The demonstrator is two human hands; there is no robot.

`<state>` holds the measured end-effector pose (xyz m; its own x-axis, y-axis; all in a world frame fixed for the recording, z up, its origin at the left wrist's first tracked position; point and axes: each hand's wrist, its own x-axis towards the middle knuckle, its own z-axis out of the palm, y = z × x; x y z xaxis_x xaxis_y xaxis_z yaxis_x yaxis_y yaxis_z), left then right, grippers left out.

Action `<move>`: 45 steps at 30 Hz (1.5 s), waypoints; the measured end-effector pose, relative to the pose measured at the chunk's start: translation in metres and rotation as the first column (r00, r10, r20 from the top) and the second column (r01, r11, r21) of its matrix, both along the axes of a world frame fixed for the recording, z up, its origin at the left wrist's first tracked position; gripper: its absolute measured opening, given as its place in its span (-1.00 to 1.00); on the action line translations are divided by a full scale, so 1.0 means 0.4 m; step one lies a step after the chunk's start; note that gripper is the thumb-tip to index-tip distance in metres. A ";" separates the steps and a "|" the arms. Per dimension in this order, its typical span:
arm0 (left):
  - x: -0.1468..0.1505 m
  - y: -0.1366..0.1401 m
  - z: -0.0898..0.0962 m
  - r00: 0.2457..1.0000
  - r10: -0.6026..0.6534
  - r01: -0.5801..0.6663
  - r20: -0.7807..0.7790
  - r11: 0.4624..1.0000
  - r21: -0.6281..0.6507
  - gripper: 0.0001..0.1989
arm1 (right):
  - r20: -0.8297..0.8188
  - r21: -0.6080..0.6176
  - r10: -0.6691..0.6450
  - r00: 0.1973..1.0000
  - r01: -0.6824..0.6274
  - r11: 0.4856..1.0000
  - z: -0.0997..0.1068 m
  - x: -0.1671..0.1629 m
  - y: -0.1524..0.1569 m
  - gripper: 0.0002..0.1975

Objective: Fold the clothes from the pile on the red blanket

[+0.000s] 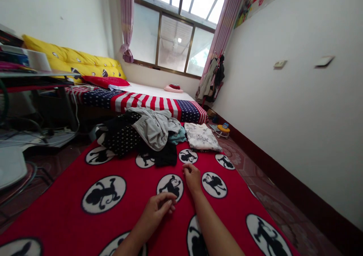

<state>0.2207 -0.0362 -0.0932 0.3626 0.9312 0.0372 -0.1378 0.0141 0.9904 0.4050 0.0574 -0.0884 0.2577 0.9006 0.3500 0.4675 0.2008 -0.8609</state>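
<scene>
My left hand (pixel 160 208) hovers over the red blanket (pixel 136 188), its fingers loosely bent and a little apart, with nothing in them. Farther forward, my right hand (pixel 192 176) is also relaxed and empty, its fingers half curled toward the left. Beyond the hands lies a loose heap of clothes: a grey garment (pixel 154 129) on top, a black one with pale dots (pixel 123 135) at the left, a black piece (pixel 163 155) in front and a teal piece (pixel 178 135). A folded white garment with a grey pattern (pixel 202 137) lies right of the heap.
Behind the clothes stands a bed with a stars-and-stripes cover (pixel 147 101) and a yellow cushion (pixel 76 61). A desk (pixel 36 74) and a chair (pixel 13 167) are at the left. At the right are the wall (pixel 283 108) and a small yellow stool (pixel 223 129).
</scene>
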 end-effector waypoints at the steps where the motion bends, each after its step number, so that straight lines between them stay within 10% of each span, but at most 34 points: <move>1: 0.000 0.000 0.000 1.000 0.000 0.000 -0.001 1.000 -0.002 -0.60 | -0.003 0.000 0.000 1.000 0.000 1.000 0.001 0.000 0.000 -0.77; 20: -0.001 0.021 0.033 0.977 -0.143 0.142 -0.159 0.990 -0.019 -0.78 | -0.150 -0.012 0.020 0.989 -0.022 1.000 0.001 0.008 -0.007 -0.73; 22: -0.026 0.077 0.084 0.918 -0.104 0.190 -0.384 0.963 0.194 -0.79 | -0.150 -0.026 0.026 0.988 -0.030 0.999 -0.001 0.009 -0.007 -0.72; 24: -0.061 0.158 0.155 0.810 0.158 0.224 -0.565 0.807 0.546 -0.74 | -0.142 -0.041 0.034 0.989 -0.040 0.998 -0.002 0.011 -0.006 -0.72; 28: -0.137 0.356 0.302 0.704 0.438 0.119 -0.559 0.703 0.701 -0.61 | -0.148 -0.080 0.052 0.988 -0.064 0.995 -0.008 0.013 -0.004 -0.73; 31: -0.188 0.486 0.370 0.361 0.724 0.036 -0.587 0.619 0.785 -0.40 | -0.149 -0.087 0.056 0.987 -0.069 0.994 -0.013 0.015 -0.004 -0.73; 36: -0.228 0.588 0.382 0.242 0.706 -0.094 -0.666 0.700 0.708 -0.06 | -0.127 -0.097 0.035 0.991 -0.048 0.994 -0.013 0.015 -0.001 -0.73; 45: -0.155 0.435 0.323 0.504 0.236 0.163 -0.831 0.919 0.360 -0.69 | -0.107 -0.102 0.068 0.992 -0.079 0.992 -0.010 0.020 -0.002 -0.71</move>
<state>0.1587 0.1380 0.0360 0.3665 0.9291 0.0497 0.7726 -0.3337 0.5402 0.4131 0.0565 -0.0926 0.2196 0.9489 0.2267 0.3625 0.1364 -0.9220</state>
